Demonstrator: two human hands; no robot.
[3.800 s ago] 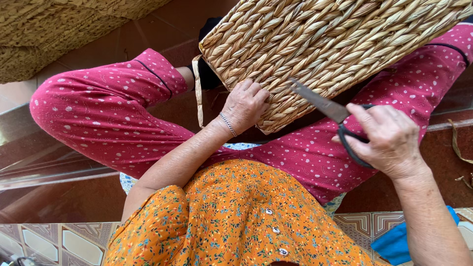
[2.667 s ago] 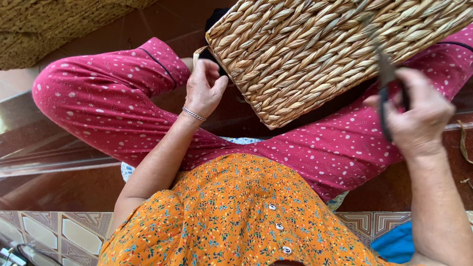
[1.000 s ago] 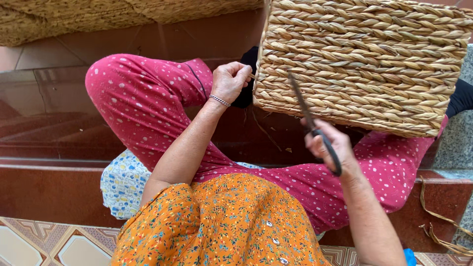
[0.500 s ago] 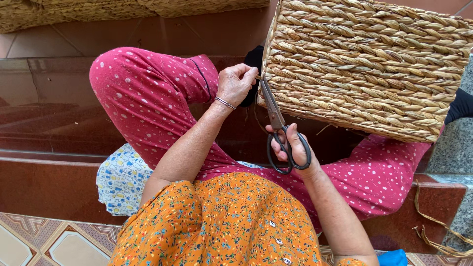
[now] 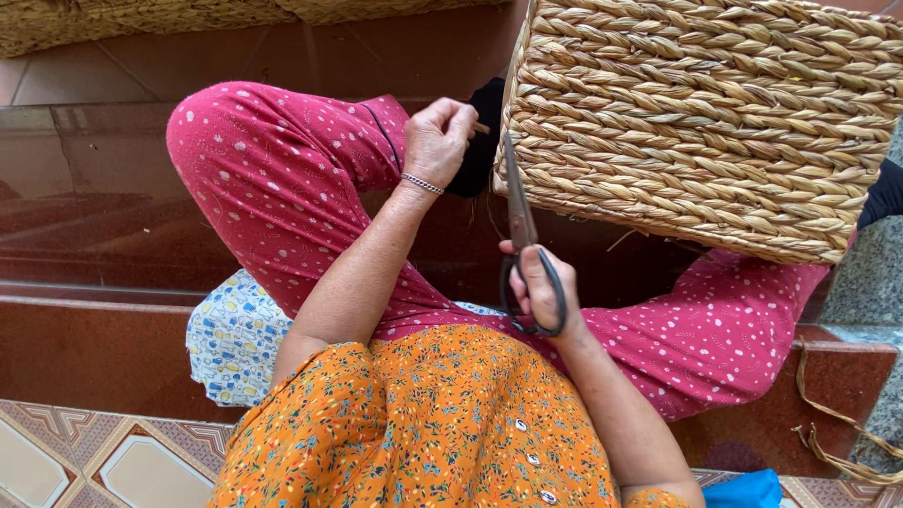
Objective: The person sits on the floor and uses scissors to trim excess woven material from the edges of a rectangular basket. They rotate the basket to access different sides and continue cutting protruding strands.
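At the woven basket's left edge, the left hand pinches a loose fibre strand between closed fingers; the right hand grips black-handled scissors, blades pointing up beside the strand.

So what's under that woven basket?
The basket rests on the person's lap, over red dotted trousers. A dark cloth shows at its left edge by the left hand. What lies beneath its middle is covered; its inside isn't visible.

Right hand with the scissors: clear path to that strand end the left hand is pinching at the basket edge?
Probably yes. The scissors in the right hand already point up beside the strand end pinched by the left hand at the basket; nothing lies between.
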